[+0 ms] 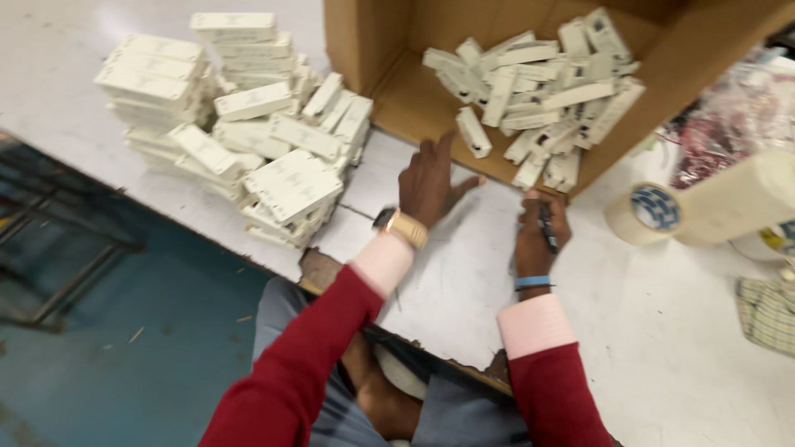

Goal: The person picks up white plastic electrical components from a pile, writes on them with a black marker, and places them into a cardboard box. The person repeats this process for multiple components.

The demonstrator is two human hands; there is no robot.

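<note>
Red-sleeved right hand point(540, 236) clamps a dark pen point(547, 228) while left hand point(431, 182), fingers spread, reaches toward the cardboard box point(389, 91) of pale cases point(474, 132).

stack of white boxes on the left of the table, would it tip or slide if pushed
The stack of white boxes would probably topple: it is piled loosely, several boxes already askew. The boxes look small, flat and rigid, so likely light. They would probably slide easily on the smooth white table.
</note>
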